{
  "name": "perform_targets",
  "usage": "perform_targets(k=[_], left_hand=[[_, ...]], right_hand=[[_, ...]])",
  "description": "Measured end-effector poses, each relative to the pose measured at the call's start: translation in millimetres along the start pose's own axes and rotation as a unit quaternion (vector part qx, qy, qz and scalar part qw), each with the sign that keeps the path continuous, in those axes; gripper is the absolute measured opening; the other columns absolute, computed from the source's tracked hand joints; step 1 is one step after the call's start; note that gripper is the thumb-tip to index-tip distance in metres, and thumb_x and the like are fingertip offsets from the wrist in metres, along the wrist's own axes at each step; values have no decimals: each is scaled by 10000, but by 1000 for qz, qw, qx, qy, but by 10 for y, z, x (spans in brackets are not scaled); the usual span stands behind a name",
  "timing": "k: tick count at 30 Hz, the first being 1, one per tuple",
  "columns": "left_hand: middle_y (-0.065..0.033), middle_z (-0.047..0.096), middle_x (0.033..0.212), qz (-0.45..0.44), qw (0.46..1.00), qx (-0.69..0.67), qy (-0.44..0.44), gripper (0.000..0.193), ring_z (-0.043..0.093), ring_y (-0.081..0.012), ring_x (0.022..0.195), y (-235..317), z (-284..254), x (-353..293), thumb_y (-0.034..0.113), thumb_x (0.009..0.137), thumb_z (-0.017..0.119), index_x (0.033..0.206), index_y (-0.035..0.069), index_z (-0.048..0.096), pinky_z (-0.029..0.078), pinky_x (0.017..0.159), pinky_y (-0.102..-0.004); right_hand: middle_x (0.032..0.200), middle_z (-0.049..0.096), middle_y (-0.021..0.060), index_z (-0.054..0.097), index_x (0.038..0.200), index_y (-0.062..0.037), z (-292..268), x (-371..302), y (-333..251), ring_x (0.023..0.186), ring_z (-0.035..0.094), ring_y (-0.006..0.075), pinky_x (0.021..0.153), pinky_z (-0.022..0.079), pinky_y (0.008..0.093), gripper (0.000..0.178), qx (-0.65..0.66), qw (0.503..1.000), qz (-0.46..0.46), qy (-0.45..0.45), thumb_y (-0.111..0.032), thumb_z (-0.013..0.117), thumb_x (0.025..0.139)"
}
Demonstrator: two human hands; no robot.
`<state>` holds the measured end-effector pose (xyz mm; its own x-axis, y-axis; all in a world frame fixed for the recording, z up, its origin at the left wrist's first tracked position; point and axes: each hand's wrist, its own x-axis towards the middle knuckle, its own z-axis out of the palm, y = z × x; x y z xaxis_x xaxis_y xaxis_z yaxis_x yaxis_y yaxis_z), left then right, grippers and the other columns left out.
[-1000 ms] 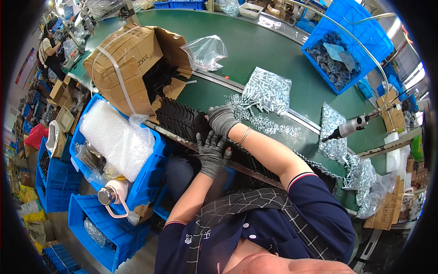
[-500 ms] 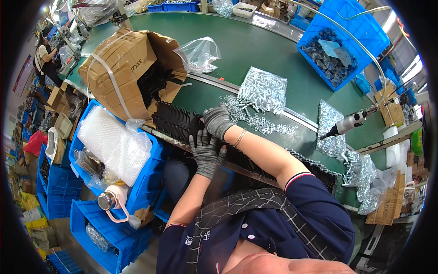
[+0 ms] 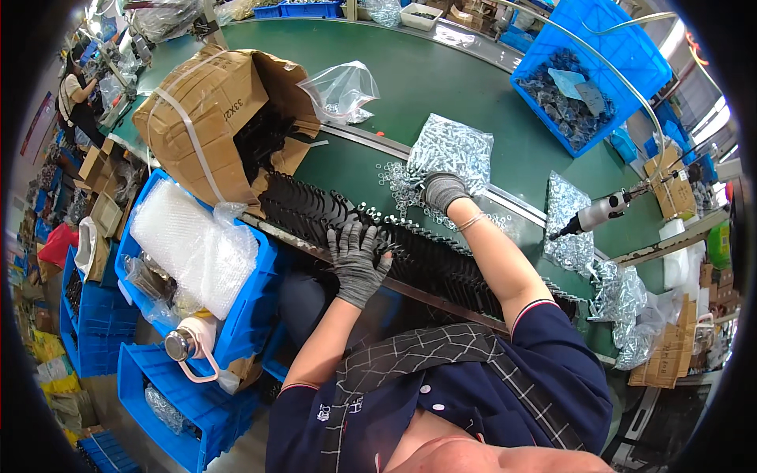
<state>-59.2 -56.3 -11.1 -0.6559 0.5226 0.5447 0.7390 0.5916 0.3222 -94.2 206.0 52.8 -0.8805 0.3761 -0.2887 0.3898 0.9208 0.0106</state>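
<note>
Head view: we look down on a green desk [image 3: 441,67] that curves across the picture, with both gloved hands over its near side.
Left hand: we see the left hand [image 3: 356,264] lying on the row of black parts [image 3: 311,211], palm down, fingers spread and pointing away from the body; its thumb stands off to the right.
Right hand: we find the right hand [image 3: 444,191] palm down over the loose silver nuts [image 3: 398,180], just beside the bag of silver screws [image 3: 451,150]; its fingers bend downward, and we cannot tell whether they grip a piece.
Black parts: we follow them standing packed in a line along the near edge, from the carton's mouth, past the left hand and under the right forearm; silver ends show along the far side of the line from the left hand rightward.
Carton: we see the cardboard carton [image 3: 197,114] tipped on its side, more black pieces inside.
Right side: we note a hand-held driver [image 3: 599,214] in front of a second clear bag [image 3: 564,240], and beyond it a tilted blue crate [image 3: 631,47] of dark pieces.
Left side: we see bubble wrap [image 3: 193,240] over a blue bin [image 3: 256,296], with a bottle [image 3: 197,337] at the bin's near end.
</note>
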Motion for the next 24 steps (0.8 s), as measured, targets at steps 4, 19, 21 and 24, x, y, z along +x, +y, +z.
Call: perform_targets(k=[4,19,21,24], left_hand=[[-167,565,1235,18,1000,-16,-11,569,463,-354,1237,17,3,-14,493,820,582,1201,73,633,154,1144,-584],[-153,591,1187,24,1000,-11,9,523,506,-325,1187,30,30,-21,495,831,567,1167,107,663,164,1143,-585],[-152,592,1184,21,1000,-9,9,523,508,-323,1185,10,25,-55,496,832,566,1166,106,664,163,1143,-585],[-152,594,1179,19,1000,-2,5,526,512,-324,1179,18,24,-48,501,832,563,1167,108,664,161,1145,-584]], right_hand=[[1096,677,198,713,1067,-59,2,122,77,989,657,364,885,516,439,411,7,1000,10,-28,-344,640,779],[1128,669,181,636,1191,-59,-332,-366,-178,1045,645,346,918,503,397,387,-63,978,-173,-97,-195,601,831],[1180,643,181,581,1252,-61,-593,-559,-375,1068,636,341,934,496,401,439,-90,973,-192,-89,-188,601,833],[1285,592,181,472,1373,-64,-706,-671,-439,1114,618,331,965,483,408,562,-142,963,-219,-69,-174,601,837]])
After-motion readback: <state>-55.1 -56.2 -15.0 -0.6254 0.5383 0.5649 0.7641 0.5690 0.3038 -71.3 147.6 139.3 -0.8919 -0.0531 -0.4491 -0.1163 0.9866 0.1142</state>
